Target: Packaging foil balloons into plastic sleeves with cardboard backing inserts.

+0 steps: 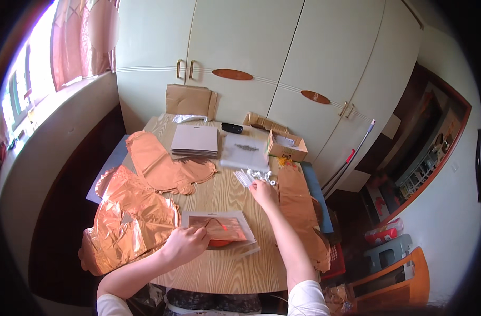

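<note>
My left hand (190, 243) is closed at the left edge of a transparent plastic bag (251, 243) near the front of the table. A folded copper-coloured foil piece (227, 228) lies at the bag, with an orange-red round thing (219, 243) partly under it. My right hand (263, 191) reaches forward, its fingertips pinched at a bundle of thin white straws (243, 178); the fingers partly hide what they grip. Beside it is a small heap of white plastic pieces (268, 176). Large flat copper foil balloons (132, 224) lie to the left of my left hand.
More stacked foil balloons (164, 163) lie at the far left, others (298, 205) at the right edge. Behind are a stack of grey cards (194, 138), transparent bags (244, 152), a black tray (231, 128) and an open carton (288, 145). A wooden chair (398, 284) stands at the right.
</note>
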The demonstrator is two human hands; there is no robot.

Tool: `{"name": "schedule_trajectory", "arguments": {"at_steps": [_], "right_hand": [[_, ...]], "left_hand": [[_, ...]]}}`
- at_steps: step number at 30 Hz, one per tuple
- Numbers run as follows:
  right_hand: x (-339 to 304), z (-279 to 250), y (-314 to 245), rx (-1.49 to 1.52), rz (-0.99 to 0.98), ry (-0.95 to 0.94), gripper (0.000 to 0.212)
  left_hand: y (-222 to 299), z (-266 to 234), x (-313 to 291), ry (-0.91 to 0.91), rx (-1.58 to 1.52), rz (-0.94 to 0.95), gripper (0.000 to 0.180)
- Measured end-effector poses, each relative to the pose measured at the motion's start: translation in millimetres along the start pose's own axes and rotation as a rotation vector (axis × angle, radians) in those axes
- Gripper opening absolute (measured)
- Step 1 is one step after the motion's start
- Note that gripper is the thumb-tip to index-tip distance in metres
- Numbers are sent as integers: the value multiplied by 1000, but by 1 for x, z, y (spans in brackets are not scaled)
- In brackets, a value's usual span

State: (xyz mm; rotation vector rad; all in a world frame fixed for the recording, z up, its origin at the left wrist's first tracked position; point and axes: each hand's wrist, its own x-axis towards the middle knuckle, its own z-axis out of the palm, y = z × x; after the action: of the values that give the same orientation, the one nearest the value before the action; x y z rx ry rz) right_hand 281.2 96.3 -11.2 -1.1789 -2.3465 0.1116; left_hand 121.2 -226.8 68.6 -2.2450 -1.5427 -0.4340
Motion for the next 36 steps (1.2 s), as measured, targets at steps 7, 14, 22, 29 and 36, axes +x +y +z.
{"name": "schedule_trajectory", "arguments": {"at_steps": [7, 14, 22, 29, 36], "right_hand": [[47, 43, 0, -33, 68, 65, 17], [72, 48, 36, -96, -117, 76, 20], [82, 44, 24, -175, -134, 209, 9], [-27, -113, -104, 491, -549, 297, 8], [-139, -183, -149, 243, -981, 89, 18]], "left_hand": [[-1, -12, -1, 8, 10, -8, 12], [-3, -14, -2, 0, -2, -30, 12], [-6, -18, 3, 24, -25, -28, 15], [-13, -19, 0, -29, -95, -86, 12], [-7, -25, 8, 0, -124, -102, 11]]}}
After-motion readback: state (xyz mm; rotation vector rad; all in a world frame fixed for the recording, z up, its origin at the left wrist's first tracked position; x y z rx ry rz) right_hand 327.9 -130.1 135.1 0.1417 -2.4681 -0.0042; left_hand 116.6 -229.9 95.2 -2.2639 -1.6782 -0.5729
